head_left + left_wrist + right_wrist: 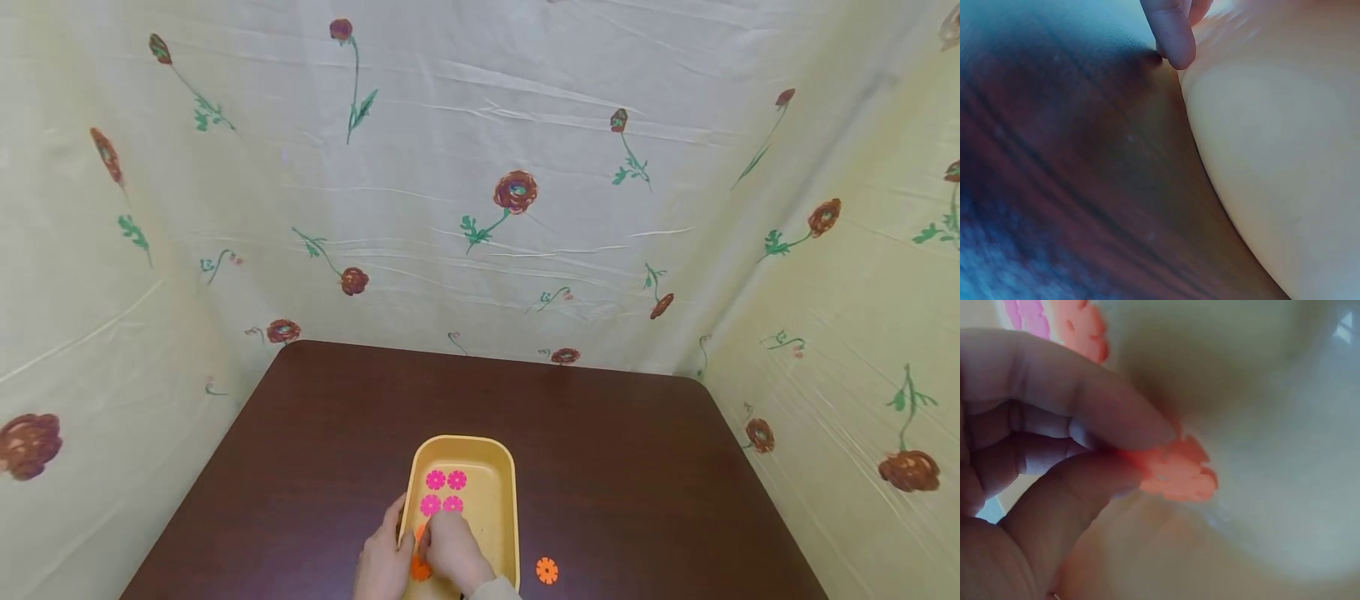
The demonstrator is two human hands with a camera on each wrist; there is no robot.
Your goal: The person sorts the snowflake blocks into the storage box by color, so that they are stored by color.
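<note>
A yellow tray (498, 467) sits on the dark wooden table (637, 467), holding several pink flower-shaped discs (446, 492). My right hand (433, 535) is inside the tray's near end. In the right wrist view its thumb and forefinger (1116, 419) pinch an orange flower disc (1179, 472) just above the tray floor. A second orange disc (420, 570) lies in the tray under my hands. My left hand (392, 525) rests along the tray's left wall, fingers fairly straight; one fingertip (1175, 37) touches the outer wall (1285, 156).
One more orange disc (547, 570) lies on the table right of the tray. Floral cloth (480, 208) hangs close around the table's far and side edges. Bare tabletop stretches left, right and beyond the tray.
</note>
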